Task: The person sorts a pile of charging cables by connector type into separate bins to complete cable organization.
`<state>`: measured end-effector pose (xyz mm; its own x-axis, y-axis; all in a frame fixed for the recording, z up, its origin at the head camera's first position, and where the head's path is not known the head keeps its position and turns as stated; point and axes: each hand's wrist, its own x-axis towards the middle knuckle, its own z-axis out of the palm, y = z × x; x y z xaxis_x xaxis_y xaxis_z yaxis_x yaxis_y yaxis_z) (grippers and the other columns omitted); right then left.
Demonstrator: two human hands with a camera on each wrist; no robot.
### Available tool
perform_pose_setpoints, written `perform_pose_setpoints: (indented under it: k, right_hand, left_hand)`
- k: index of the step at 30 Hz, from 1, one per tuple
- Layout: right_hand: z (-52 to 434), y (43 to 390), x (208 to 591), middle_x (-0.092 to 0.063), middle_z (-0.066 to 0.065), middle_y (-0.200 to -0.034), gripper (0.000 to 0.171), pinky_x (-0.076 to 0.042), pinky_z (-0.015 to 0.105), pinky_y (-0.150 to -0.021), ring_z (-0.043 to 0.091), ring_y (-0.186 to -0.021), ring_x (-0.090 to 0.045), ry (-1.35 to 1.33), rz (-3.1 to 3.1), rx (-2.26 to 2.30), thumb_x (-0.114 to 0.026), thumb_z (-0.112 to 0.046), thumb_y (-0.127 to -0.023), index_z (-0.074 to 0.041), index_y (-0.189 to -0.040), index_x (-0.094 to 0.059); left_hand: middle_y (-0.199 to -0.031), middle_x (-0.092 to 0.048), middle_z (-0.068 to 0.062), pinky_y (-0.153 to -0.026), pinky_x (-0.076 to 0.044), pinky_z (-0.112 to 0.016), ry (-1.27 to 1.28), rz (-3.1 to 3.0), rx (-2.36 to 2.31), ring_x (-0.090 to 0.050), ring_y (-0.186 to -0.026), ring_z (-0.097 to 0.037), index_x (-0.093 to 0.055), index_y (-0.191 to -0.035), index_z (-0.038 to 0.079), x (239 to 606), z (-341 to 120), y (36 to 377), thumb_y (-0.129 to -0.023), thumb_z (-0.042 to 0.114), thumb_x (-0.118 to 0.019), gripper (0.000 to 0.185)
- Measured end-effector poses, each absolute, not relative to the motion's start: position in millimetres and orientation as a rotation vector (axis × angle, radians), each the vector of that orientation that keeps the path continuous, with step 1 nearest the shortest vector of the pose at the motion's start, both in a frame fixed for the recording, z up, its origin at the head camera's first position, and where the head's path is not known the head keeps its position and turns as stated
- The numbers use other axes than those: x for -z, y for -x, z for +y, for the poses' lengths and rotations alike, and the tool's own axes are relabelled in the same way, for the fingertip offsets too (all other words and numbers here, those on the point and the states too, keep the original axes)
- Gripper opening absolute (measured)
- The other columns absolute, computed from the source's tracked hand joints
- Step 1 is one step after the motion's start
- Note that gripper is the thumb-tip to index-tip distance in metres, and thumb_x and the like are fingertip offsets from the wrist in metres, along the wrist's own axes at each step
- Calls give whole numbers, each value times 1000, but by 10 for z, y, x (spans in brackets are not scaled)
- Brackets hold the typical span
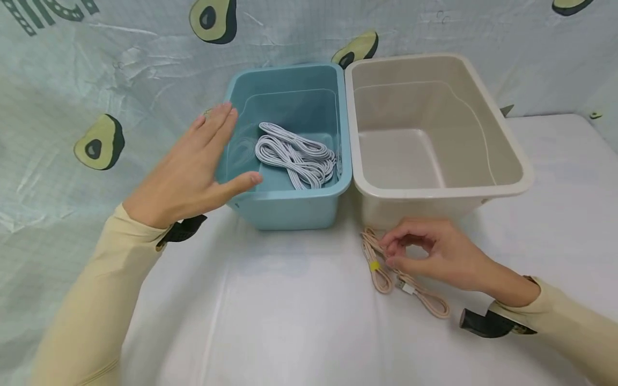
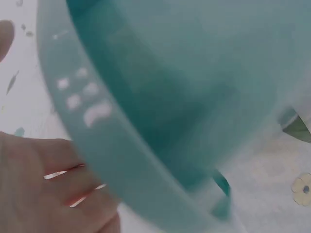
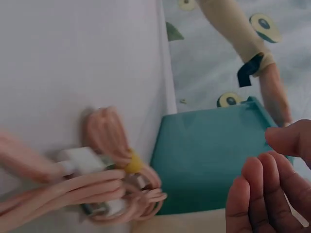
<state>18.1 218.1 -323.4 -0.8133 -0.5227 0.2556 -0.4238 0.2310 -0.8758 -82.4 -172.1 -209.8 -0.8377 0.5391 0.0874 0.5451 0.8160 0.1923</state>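
Worktop (image 1: 289, 321) under a white cloth. Beige bin (image 1: 502, 185) just right of the blue bin (image 1: 289, 206), touching it, bare inside. White cable bundle (image 1: 295, 155) inside the blue bin. Left hand (image 1: 190, 171) spread flat against the blue bin's left wall. Right hand (image 1: 434, 252) curled, fingertips at the pink cable (image 1: 386, 268), well right of the blue bin's front; firm pinch or not, cannot tell. Likely snag: loose plug end trailing and catching a rim.

White-covered table (image 1: 289, 321) carries a blue bin (image 1: 289, 206) touching a beige bin (image 1: 434, 201); a pink cable bundle (image 1: 381, 273) lies just before the beige bin.
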Motion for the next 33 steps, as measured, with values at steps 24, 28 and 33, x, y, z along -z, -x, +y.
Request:
perform_pose_setpoints:
  k: [24, 28, 33]
  right_hand:
    - [2605, -230, 3686, -74, -2, -88, 27, -58, 18, -71, 1, -77, -66, 855, 2484, 1378, -85, -7, -84, -19, -106, -75]
    - [2616, -220, 3718, -73, -4, -89, 27, -59, 19, -69, 1, -76, -67, 789, 2464, 1348, -85, -10, -84, -18, -108, -74]
    - [2653, -210, 3690, -72, -9, -90, 27, -59, 20, -69, 0, -75, -67, 681, 2434, 1267, -87, -22, -85, -16, -108, -74]
  left_hand:
    - [-177, -4, -3, -138, -3, -41, 1338, -2938, 107, -4, -166, -23, -5, -168, 14, 1810, -571, 1552, -102, 69, -41, 93]
    - [-177, -2, 0, -138, -3, -41, 1366, -2975, 151, -2, -166, -22, -4, -168, 18, 1923, -457, 1688, -102, 70, -39, 91]
    - [-177, -2, 0, -138, -2, -39, 1406, -2986, 173, -2, -166, -20, -4, -168, 17, 2033, -345, 1789, -102, 70, -38, 91]
